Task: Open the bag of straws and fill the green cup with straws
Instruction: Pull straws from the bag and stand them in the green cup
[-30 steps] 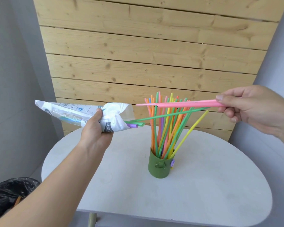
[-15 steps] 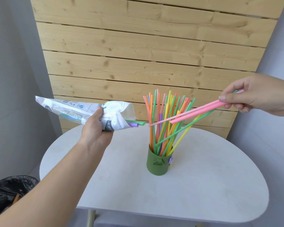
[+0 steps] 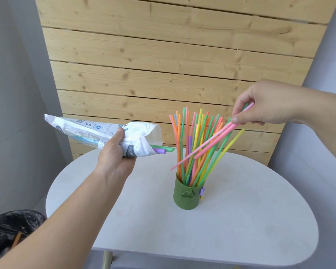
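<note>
A green cup (image 3: 186,197) stands upright on the white table (image 3: 241,220), packed with several coloured straws (image 3: 192,140) that fan out above its rim. My right hand (image 3: 266,102) pinches a few pink and green straws (image 3: 208,144) at their upper ends; they slant down to the left, tips hanging just above the cup. My left hand (image 3: 114,152) grips the crumpled white straw bag (image 3: 97,133) to the cup's left, held roughly level. The bag's open mouth faces the cup, with a purple and a green straw end (image 3: 161,149) sticking out.
A light wooden slat wall (image 3: 163,65) rises right behind the table. A black rubbish bag (image 3: 6,230) sits on the floor at the lower left, beside the table's edge. Grey walls close in on both sides.
My right hand has swung the held straws from level to a steep downward slant, bringing their tips over the cup. The left hand and the bag have stayed where they were.
</note>
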Motion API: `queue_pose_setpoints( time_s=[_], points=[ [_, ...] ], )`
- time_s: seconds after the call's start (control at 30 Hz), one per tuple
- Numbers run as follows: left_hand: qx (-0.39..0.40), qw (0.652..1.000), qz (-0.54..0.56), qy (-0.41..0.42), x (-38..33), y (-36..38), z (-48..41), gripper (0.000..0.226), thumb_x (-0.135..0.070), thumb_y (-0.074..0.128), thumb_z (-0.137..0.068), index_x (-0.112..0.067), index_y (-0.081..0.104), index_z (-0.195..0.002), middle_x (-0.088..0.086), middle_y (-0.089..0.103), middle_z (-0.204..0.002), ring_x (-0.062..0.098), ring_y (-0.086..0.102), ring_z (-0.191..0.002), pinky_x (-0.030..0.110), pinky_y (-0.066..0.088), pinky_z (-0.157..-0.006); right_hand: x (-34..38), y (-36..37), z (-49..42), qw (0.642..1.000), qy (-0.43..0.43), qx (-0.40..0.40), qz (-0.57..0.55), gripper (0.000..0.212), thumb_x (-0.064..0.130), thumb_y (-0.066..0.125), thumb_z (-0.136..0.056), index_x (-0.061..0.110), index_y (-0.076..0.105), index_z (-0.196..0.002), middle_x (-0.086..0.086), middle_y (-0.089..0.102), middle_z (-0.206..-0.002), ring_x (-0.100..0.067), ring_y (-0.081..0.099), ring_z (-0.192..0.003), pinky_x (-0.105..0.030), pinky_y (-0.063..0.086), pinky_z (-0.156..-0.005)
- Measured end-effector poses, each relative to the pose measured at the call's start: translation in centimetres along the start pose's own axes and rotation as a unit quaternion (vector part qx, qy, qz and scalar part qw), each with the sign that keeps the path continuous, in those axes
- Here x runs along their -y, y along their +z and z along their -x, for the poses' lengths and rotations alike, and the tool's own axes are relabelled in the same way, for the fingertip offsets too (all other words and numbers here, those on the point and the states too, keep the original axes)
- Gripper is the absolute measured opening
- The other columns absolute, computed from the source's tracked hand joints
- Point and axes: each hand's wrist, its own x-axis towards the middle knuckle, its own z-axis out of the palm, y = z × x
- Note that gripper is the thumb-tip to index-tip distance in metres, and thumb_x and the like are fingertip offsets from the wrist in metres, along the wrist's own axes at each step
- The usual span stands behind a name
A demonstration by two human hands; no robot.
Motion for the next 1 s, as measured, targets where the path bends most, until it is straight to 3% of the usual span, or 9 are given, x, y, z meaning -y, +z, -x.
queue_pose_setpoints(
  time_s=[0.1,0.27,0.63,0.8,1.0],
  points=[
    [0.001,1.000,-0.002,-0.003,-0.1,0.0,0.0,0.028,-0.018,0.065,-0.105,-0.008,0.064,-0.131,0.004,0.076,-0.123,0.018,0.076,-0.110,0.040,0.062,-0.092,0.9,0.1,-0.5,0.999,-0.005,0.005,0.035,0.012,0.029,0.079,-0.081,0.024,0.076,-0.070,0.013,0.059,-0.044,-0.011,0.054,-0.046,-0.022,0.039,-0.048],
    [0.002,1.000,0.003,-0.002,-0.2,0.0,0.0,0.031,-0.019,0.065,-0.105,-0.007,0.063,-0.134,0.006,0.076,-0.126,0.021,0.075,-0.116,0.046,0.056,-0.106,1.4,-0.2,-0.7,0.997,0.003,0.022,0.071,0.012,0.030,0.080,-0.081,0.024,0.076,-0.070,0.016,0.060,-0.045,-0.009,0.056,-0.048,-0.019,0.039,-0.046],
    [0.008,1.000,0.010,-0.003,-0.2,-0.1,-0.2,0.035,-0.019,0.064,-0.105,-0.006,0.062,-0.138,0.005,0.076,-0.127,0.020,0.075,-0.115,0.048,0.055,-0.108,1.0,-2.0,-0.3,0.997,-0.002,0.030,0.065,0.013,0.025,0.082,-0.078,0.020,0.077,-0.068,0.010,0.058,-0.044,-0.012,0.050,-0.048,-0.025,0.037,-0.050],
    [0.009,1.000,0.009,-0.004,-0.1,-0.2,-0.2,0.035,-0.019,0.064,-0.105,-0.005,0.062,-0.137,0.006,0.076,-0.125,0.021,0.075,-0.116,0.050,0.054,-0.109,2.2,-0.1,-0.9,0.992,-0.013,0.042,0.119,0.011,0.030,0.080,-0.078,0.024,0.076,-0.071,0.007,0.060,-0.054,-0.011,0.050,-0.049,-0.020,0.037,-0.045],
    [0.004,1.000,0.011,-0.008,-0.1,-0.2,-0.2,0.030,-0.018,0.066,-0.104,-0.006,0.064,-0.132,0.005,0.077,-0.124,0.021,0.075,-0.114,0.049,0.055,-0.107,3.4,3.4,-2.6,0.978,-0.063,0.052,0.193,0.012,0.037,0.081,-0.076,0.027,0.076,-0.075,0.007,0.063,-0.072,-0.014,0.056,-0.068,-0.027,0.041,-0.056]
  ],
)
